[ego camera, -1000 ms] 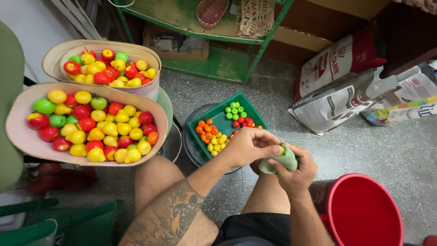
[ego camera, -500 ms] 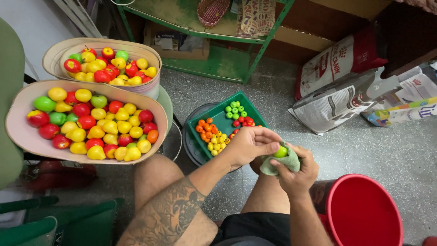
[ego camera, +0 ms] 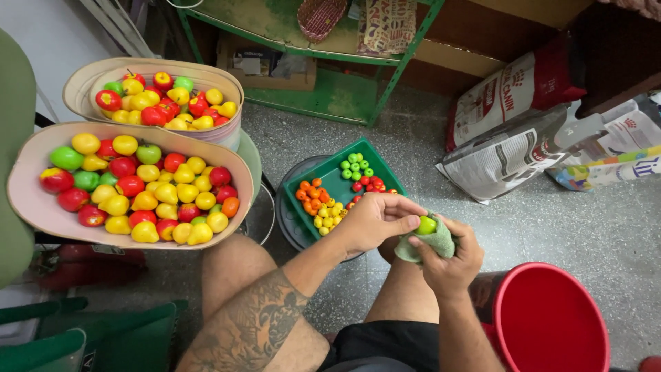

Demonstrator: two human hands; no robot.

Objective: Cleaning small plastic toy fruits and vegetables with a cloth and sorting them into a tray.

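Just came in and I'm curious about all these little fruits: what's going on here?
A seated person is rubbing a small green fruit with a pale green cloth. The right hand cups the cloth around it, and the left hand pinches the fruit from above. Just beyond the hands, a green tray holds tiny fruits grouped by colour. To the left, two shallow baskets are full of larger red, yellow and green ones. A red bucket stands by the right knee.

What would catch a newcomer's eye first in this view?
Probably the two shallow trays heaped with red, yellow and green toy fruit: the near tray at far left and the second tray behind it. Next, at centre, the left hand and right hand meet over a small green fruit wrapped in a pale green cloth, just in front of a green tray of tiny sorted fruit. A red bucket sits at lower right.
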